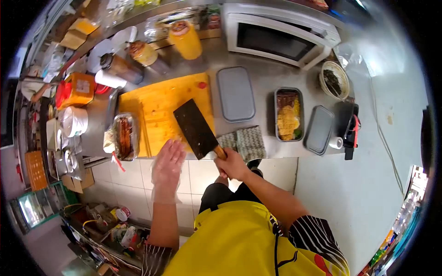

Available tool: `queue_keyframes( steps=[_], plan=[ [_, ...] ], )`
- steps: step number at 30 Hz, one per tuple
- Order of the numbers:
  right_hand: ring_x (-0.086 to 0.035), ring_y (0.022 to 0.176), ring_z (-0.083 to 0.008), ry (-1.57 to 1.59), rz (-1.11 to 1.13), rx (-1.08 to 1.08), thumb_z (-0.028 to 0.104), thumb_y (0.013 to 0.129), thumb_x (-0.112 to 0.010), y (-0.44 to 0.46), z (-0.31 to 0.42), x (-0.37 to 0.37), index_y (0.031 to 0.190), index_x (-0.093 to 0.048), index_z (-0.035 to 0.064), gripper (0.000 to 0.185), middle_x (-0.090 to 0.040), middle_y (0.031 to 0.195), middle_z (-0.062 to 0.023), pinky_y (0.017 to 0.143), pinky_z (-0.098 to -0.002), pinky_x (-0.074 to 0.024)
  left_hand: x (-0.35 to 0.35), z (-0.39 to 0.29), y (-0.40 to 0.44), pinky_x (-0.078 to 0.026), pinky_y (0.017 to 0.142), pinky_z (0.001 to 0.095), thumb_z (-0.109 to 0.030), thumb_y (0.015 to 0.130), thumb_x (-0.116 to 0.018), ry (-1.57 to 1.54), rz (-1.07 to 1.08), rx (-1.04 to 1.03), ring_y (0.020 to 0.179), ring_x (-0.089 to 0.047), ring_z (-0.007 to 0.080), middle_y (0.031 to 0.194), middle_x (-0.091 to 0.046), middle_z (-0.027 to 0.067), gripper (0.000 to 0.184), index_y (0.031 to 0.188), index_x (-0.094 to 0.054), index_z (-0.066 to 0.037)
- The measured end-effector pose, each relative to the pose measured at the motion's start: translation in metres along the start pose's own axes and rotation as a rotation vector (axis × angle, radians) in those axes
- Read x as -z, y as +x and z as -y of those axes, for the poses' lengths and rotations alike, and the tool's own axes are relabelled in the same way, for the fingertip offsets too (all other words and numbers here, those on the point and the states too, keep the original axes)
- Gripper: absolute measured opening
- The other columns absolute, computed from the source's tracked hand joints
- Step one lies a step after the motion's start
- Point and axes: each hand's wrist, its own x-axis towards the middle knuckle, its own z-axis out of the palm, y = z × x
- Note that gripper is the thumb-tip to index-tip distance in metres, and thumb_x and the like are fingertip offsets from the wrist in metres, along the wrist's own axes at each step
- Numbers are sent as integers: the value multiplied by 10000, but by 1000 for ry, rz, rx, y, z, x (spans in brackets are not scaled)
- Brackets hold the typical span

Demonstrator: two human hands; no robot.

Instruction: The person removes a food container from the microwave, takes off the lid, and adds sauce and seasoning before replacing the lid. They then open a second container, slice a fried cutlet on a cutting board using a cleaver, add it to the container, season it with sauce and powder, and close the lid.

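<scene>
My right hand [233, 164] is closed round the wooden handle of a cleaver [195, 129]. Its broad dark blade lies over the right front part of a yellow cutting board [161, 101]. My left hand [167, 162], in a clear plastic glove, is at the board's front edge with its fingers stretched out and nothing in them. Left of it, a pair of chopsticks [144, 131] lies along the board beside a tray of reddish-brown food [125, 136]. A folded patterned cloth [250, 142] lies just right of the cleaver.
A grey lid [235, 94], a filled meal box [289, 114] and a smaller lid [319, 129] lie to the right. Behind stand a microwave [276, 40], a yellow sauce bottle [185, 40] and other bottles. A bowl of dark leaves [334, 80] stands near the right wall.
</scene>
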Motion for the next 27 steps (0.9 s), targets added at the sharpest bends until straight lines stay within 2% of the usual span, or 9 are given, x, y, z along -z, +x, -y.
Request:
queue_keyframes(
  steps=[3,7,10,11,16,19,22,24,27],
  plan=[
    [-683,577,-207,66,-15,81,226,945,-615,51,-18,-31,1032,-497,-59,320,-654,700,-130,493,-348,-551,13,-6,4,-319,1184,460,-238,1016,-522,-91,-69,49,1354,-437,335,1439,-460,224,515,1427,-429,58],
    [-701,683,-393,-815,-456,205,431,941,-573,67,5,-68,1028,-513,-15,458,-679,725,-238,577,-512,-550,26,0,10,-380,1142,439,-199,984,-585,-125,-131,110,1282,-496,319,1348,-536,195,432,1333,-509,44],
    [-697,667,-394,-1090,-412,248,451,934,-594,67,1,-68,1002,-532,-10,471,-669,693,-237,575,-504,-551,25,12,14,-412,1111,427,-179,963,-618,-118,-114,143,1233,-529,298,1296,-571,166,358,1254,-562,21],
    [-697,720,-374,-1052,-393,144,414,920,-618,62,5,-61,981,-566,22,400,-684,760,-191,621,-492,-550,22,17,14,-422,1101,424,-173,957,-628,-111,-108,153,1216,-539,291,1282,-580,156,333,1229,-578,12],
    [-676,771,-356,-1195,-909,392,275,861,-687,29,-47,15,1055,-581,33,327,-667,830,-151,717,-462,-574,5,77,23,-469,1042,420,-180,950,-641,-133,37,229,1138,-604,253,1193,-650,135,283,1179,-640,-13],
    [-667,798,-375,-1167,-874,402,236,874,-695,23,-70,41,1094,-595,7,332,-675,859,-181,746,-436,-554,-18,113,28,-505,982,406,-186,934,-665,-169,66,335,1045,-643,258,1100,-678,125,239,1107,-681,-22],
    [-665,754,-297,-477,-827,227,170,905,-692,-4,-59,60,1125,-621,5,284,-685,882,-150,694,-375,-528,-28,147,37,-514,951,391,-160,928,-673,-173,23,414,1026,-649,235,1056,-688,113,231,1102,-676,-8],
    [-572,735,-109,-47,-752,268,125,956,-655,-19,-52,78,1119,-639,-14,215,-659,874,-65,660,-294,-489,-36,166,42,-525,928,391,-158,928,-671,-151,29,475,1002,-655,236,1049,-689,113,228,1102,-674,-11],
    [-580,759,-108,-29,-647,277,137,957,-663,-38,-48,87,1194,-637,-14,282,-669,916,-44,685,-281,-498,-44,192,49,-532,896,353,-176,927,-670,-216,79,561,950,-664,214,1041,-690,100,248,1114,-665,-12]
  ],
)
